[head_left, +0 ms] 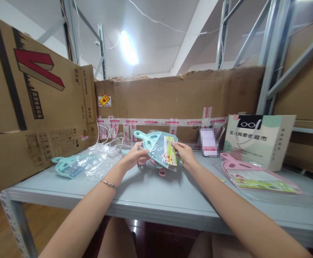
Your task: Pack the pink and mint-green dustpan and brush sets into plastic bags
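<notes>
A teal dustpan point(156, 143) with a small brush nested in it is held up over the table, tilted, its handle toward the upper left. My left hand point(137, 156) grips its near left edge, thumb on top. At the right end, my right hand point(183, 153) pinches the yellow-green printed label card point(170, 150), which lies over the dustpan in clear film. Beneath and behind the dustpan, pink handles point(162, 172) show on the table, mostly hidden.
On the left, another teal dustpan point(67, 167) lies beside crumpled clear plastic bags point(100, 163). A pink dustpan point(258, 175) in clear wrap lies on the right, before a paper bag point(255, 143). A phone point(209, 142) stands at the back. Large cardboard boxes point(156, 96) wall the table point(135, 193).
</notes>
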The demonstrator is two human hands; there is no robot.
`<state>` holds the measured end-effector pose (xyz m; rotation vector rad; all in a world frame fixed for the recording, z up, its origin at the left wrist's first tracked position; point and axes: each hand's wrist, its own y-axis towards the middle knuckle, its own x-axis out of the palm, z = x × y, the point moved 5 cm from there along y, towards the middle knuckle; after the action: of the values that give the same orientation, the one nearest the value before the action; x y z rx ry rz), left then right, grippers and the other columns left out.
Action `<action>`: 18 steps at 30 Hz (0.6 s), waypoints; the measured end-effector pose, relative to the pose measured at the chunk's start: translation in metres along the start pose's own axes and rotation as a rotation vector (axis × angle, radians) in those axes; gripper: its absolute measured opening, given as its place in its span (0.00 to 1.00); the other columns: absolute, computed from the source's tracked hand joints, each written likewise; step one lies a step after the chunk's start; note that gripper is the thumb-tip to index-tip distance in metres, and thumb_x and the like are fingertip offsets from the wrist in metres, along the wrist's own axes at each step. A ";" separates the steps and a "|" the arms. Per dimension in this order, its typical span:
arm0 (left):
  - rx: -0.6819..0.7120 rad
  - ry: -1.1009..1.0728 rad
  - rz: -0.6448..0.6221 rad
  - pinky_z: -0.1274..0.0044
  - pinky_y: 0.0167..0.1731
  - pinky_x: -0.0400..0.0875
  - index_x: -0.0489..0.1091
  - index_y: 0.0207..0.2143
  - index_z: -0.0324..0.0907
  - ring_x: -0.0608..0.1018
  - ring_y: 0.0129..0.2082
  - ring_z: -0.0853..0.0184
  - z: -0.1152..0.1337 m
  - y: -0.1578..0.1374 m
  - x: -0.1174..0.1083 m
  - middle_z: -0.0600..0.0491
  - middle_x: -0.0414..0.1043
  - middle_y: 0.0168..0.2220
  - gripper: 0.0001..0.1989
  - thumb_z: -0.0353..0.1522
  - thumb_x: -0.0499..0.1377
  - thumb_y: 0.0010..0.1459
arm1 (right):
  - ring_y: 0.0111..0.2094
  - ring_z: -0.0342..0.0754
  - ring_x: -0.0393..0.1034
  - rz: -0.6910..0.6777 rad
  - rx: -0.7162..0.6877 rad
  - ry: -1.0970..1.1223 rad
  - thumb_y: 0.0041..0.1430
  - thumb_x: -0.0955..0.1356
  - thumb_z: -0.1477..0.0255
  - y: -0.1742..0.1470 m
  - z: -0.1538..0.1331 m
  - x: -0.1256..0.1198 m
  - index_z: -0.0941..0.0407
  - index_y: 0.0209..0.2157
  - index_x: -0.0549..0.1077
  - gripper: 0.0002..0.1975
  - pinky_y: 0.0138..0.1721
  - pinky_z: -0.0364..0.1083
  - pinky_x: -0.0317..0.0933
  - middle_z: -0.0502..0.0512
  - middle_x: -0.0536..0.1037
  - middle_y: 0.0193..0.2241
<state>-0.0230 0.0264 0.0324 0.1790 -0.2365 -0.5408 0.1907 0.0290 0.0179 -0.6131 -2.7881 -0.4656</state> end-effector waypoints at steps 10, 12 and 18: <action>0.005 -0.020 0.119 0.82 0.22 0.67 0.58 0.39 0.43 0.76 0.24 0.72 0.007 0.000 -0.002 0.56 0.71 0.29 0.23 0.28 0.66 0.42 | 0.25 0.44 0.69 0.333 -0.072 0.235 0.39 0.70 0.67 0.031 0.002 -0.037 0.56 0.26 0.71 0.10 0.27 0.44 0.65 0.49 0.74 0.22; 0.009 -0.045 0.112 0.82 0.23 0.68 0.59 0.38 0.42 0.75 0.23 0.73 0.008 0.001 -0.002 0.56 0.71 0.28 0.22 0.27 0.66 0.42 | 0.27 0.44 0.69 0.443 -0.139 0.213 0.42 0.68 0.64 0.041 -0.001 -0.056 0.55 0.27 0.68 0.11 0.28 0.44 0.66 0.49 0.74 0.25; -0.014 -0.078 0.090 0.82 0.21 0.68 0.61 0.37 0.42 0.74 0.22 0.73 0.009 0.000 -0.001 0.57 0.69 0.26 0.19 0.27 0.64 0.42 | 0.21 0.43 0.64 0.587 -0.115 0.035 0.49 0.62 0.58 0.064 0.004 -0.097 0.53 0.30 0.63 0.13 0.19 0.44 0.58 0.50 0.70 0.23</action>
<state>-0.0265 0.0258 0.0407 0.1338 -0.3148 -0.4605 0.3038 0.0503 0.0013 -1.3699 -2.3927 -0.4964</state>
